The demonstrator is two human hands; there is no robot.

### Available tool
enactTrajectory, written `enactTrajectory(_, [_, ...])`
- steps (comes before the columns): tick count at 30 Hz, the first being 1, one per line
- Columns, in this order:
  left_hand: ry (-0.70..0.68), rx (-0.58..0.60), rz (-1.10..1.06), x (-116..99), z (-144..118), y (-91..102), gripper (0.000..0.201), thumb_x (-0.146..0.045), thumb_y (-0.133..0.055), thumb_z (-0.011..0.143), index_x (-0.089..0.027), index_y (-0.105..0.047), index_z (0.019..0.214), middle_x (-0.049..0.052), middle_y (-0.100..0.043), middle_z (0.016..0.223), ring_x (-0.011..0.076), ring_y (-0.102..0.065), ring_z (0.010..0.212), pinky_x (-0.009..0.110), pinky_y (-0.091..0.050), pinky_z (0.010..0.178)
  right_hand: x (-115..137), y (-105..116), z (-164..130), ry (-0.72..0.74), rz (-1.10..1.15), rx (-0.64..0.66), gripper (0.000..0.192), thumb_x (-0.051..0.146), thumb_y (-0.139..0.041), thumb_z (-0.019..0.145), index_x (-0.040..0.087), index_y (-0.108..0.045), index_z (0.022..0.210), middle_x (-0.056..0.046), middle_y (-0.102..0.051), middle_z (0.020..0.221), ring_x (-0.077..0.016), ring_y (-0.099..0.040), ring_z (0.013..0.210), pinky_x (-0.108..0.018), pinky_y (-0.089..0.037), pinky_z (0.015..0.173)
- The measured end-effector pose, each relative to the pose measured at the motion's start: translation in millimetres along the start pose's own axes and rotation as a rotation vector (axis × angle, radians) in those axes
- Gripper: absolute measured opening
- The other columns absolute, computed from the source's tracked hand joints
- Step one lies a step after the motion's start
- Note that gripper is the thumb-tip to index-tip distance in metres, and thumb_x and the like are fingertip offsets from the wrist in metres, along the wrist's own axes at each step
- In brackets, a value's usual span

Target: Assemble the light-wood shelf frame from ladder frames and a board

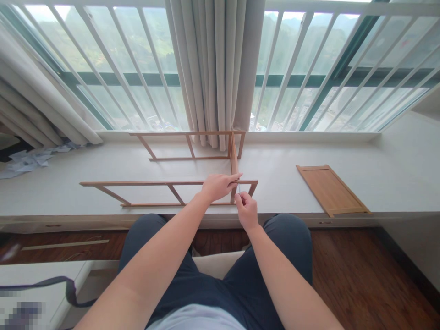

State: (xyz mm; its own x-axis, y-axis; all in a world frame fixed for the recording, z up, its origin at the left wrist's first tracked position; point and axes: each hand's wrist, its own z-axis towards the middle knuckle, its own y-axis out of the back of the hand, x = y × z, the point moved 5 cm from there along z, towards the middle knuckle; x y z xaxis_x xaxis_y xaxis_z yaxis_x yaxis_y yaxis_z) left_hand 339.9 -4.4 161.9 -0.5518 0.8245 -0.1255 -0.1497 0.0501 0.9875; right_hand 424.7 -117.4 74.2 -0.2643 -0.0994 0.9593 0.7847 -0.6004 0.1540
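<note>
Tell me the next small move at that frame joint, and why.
Probably keep turning the small tool in the right hand at the joint: the left hand steadies the near wooden frame where the cross piece meets it, and the flat panel lies unattached.

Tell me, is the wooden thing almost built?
Partly. Two long frames stand on the sill, linked by a short crosspiece. The left hand steadies that corner while the right hand works a small tool there. A flat panel lies apart, unattached.
</note>
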Motion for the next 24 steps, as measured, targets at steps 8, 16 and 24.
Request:
enactTrajectory(8, [0.009, 0.002, -0.009, 0.1, -0.3, -0.6, 0.047, -0.046, -0.046, 0.100, -0.048, -0.048, 0.147, -0.001, -0.077, 0.114, 0.0234, -0.072, 0.097, 0.031, -0.050, 0.080, -2.1, -6.2, 3.7, -0.120, 0.305, 0.031, 0.040, 0.053, -0.055, 0.094, 0.019, -0.059, 0.072, 0.007, -0.042, 0.046, -0.0104, -0.036, 0.043, -0.025, -0.028, 0.045])
enactTrajectory(16, [0.013, 0.011, -0.005, 0.3, 0.2, -0.4, 0.047, -0.046, -0.046, 0.100, -0.048, -0.047, 0.148, -0.001, -0.077, 0.114, 0.0224, -0.072, 0.096, 0.030, -0.049, 0.079, 3.0, -8.0, -2.1, -0.094, 0.331, 0.105, 0.043, 0.048, -0.054, 0.095, 0.012, -0.072, 0.110, 0.007, -0.046, 0.051, -0.0105, -0.039, 0.046, -0.025, -0.033, 0.048])
enactTrajectory(24, [0.016, 0.002, -0.016, 1.5, 0.6, -0.7, 0.047, -0.048, -0.047, 0.100, -0.049, -0.049, 0.146, -0.001, -0.077, 0.112, 0.0237, -0.073, 0.096, 0.031, -0.050, 0.079, 8.4, -7.1, -11.3, 0.174, -0.142, 0.075, 0.050, 0.040, -0.046, 0.100, 0.011, -0.064, 0.137, -0.001, -0.060, 0.065, -0.0137, -0.048, 0.055, -0.027, -0.042, 0.058])
